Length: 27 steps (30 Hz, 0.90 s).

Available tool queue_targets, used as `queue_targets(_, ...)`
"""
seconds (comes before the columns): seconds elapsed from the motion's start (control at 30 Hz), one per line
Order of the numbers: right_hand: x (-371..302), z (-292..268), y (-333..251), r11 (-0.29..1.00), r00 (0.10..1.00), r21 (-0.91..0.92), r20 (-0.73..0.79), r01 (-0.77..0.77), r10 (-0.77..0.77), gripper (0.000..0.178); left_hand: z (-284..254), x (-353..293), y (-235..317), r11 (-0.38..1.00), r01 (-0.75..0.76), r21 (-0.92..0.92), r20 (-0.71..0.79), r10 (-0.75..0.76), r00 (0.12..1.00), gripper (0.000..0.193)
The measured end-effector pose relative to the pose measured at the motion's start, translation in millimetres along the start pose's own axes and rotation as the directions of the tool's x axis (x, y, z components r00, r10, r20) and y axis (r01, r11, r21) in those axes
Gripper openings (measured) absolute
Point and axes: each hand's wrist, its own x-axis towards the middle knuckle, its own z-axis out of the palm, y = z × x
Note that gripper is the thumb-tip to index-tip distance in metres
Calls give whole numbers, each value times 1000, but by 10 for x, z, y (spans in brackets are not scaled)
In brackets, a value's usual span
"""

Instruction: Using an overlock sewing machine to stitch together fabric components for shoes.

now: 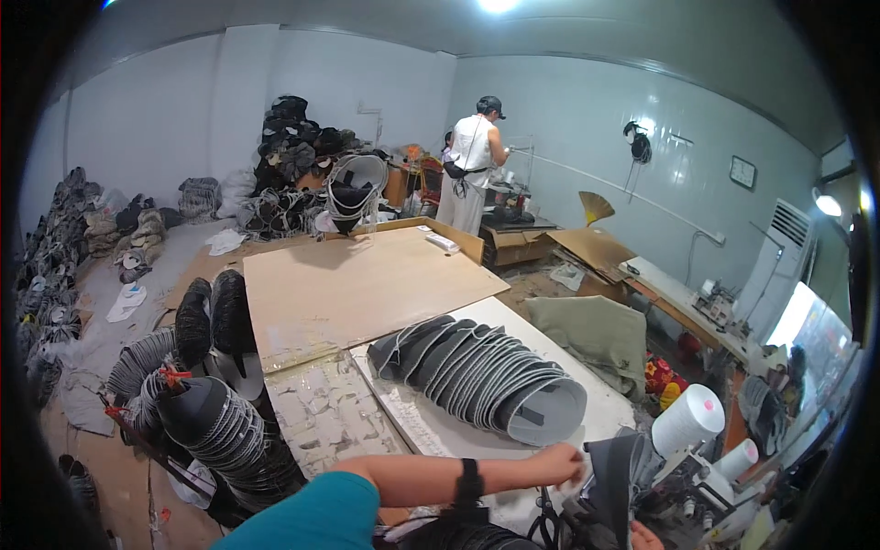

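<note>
My left arm, in a teal sleeve with a black wristband, reaches across the table edge. My left hand (557,466) is closed with fingers curled and slightly blurred; what it holds, if anything, is too small to make out. Beside it stands a dark grey cap piece (612,472) with a pale edge. My right hand (644,537), only partly in view, grips the lower edge of that piece. Just beyond my left hand, a nested row of grey cap pieces (481,378) lies on its side on the white tabletop (600,422). Black scissors (546,518) are below my left wrist.
A sewing machine (710,500) stands at right near a large white thread cone (687,420) and a smaller cone (736,458). More stacked cap pieces (215,426) stand at left. A brown board (367,280) covers the far table. A person (472,165) stands at the back.
</note>
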Motion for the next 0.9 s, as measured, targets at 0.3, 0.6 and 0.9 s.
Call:
queue_targets(0.3,52,725,-128,861,909,-397,-131,317,-396,17,46,746,-69,866,-431,-254,-147,406,902,45)
queue_targets(0.6,-67,590,62,163,618,-844,228,510,-752,28,-80,507,-79,984,15,-180,-322,-73,944,43)
queue_targets(0.9,-32,409,-80,240,635,-820,181,519,-751,31,308,-492,429,886,-463,-24,244,454,857,25)
